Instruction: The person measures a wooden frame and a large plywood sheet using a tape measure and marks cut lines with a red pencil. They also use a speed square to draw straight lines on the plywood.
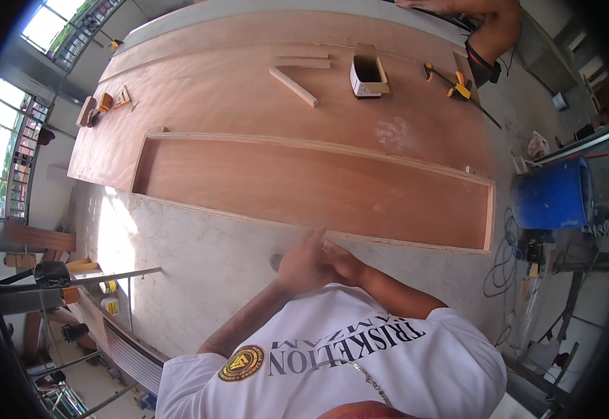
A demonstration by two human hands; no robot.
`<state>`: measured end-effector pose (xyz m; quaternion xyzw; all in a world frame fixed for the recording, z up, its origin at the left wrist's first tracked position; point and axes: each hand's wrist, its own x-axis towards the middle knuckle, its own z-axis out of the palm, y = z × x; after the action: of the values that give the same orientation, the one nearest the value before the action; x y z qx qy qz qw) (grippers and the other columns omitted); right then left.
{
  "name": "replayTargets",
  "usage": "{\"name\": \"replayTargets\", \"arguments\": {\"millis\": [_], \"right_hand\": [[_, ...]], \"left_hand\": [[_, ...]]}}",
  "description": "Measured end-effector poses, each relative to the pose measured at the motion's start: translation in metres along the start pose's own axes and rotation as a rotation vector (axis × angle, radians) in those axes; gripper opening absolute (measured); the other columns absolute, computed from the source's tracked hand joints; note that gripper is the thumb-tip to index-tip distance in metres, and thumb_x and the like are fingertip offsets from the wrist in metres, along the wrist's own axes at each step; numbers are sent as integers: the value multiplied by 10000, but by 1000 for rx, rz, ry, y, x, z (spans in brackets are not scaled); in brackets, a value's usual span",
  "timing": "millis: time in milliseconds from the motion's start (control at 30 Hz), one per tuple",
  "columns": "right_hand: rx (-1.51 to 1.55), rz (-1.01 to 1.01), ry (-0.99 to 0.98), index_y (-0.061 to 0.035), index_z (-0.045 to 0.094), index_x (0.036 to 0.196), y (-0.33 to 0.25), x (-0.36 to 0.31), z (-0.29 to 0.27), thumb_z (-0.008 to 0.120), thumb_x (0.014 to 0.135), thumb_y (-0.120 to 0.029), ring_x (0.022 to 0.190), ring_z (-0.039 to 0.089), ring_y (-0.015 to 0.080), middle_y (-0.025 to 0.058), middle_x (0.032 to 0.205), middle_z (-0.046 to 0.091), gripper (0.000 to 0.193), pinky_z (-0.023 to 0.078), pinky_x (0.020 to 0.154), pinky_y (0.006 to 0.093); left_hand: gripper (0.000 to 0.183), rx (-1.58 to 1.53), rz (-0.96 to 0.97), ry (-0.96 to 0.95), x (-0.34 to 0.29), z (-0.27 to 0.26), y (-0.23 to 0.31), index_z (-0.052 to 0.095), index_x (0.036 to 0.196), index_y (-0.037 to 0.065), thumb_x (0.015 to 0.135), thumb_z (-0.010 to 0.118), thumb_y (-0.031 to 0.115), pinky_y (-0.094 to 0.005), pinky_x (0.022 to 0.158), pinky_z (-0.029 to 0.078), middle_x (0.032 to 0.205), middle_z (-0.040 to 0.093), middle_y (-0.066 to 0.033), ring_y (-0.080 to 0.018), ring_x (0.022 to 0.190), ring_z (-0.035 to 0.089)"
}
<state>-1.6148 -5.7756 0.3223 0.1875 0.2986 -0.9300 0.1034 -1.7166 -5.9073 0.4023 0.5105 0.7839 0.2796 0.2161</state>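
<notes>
Overlapping, my blurred left hand (299, 265) and my right hand (343, 264) are together in front of me; I cannot tell whether they hold anything. Just beyond them is the near edge of a long wooden frame (304, 142), lying along the near side of a wooden board (213, 87). Farther back lie wood strips (294, 87), an open box (366, 89) and, rightward, a clamp (462, 91)

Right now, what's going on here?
The person's left hand and right hand are close together, blurred, by the near edge of a long wooden frame; whether they hold anything is unclear. The frame lies on plywood, with an open box and a clamp beyond it. Another person's arm shows at upper right.
</notes>
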Motion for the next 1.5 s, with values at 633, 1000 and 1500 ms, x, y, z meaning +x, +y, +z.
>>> {"name": "replayTargets", "arguments": {"millis": [633,1000,1500], "right_hand": [[-679,-78,246,-55,595,1182,5,-41,-65,642,917,-201,1100,563,203,99,1126,594,306,454,975,350],[-831,-254,322,-53,607,1138,21,-93,-103,677,850,-240,1039,618,266,142,1075,649,350,480,911,372],[-547,-358,826,17,540,1283,120,-149,-179,786,796,-244,922,716,318,188,1043,694,606,598,701,427]], "left_hand": [[636,-602,-1324,-375,-163,165,-188,460,1522,52,985,538,383,-468,1189,357,1526,510,-201,-334,1428,465],[636,-509,-1111,-523,-134,202,-184,395,1565,82,969,557,233,-434,1173,372,1546,457,-224,-337,1440,436],[995,-321,200,-692,20,270,20,212,1611,45,821,815,77,-414,1043,483,1498,432,-215,-331,1339,498]]}}
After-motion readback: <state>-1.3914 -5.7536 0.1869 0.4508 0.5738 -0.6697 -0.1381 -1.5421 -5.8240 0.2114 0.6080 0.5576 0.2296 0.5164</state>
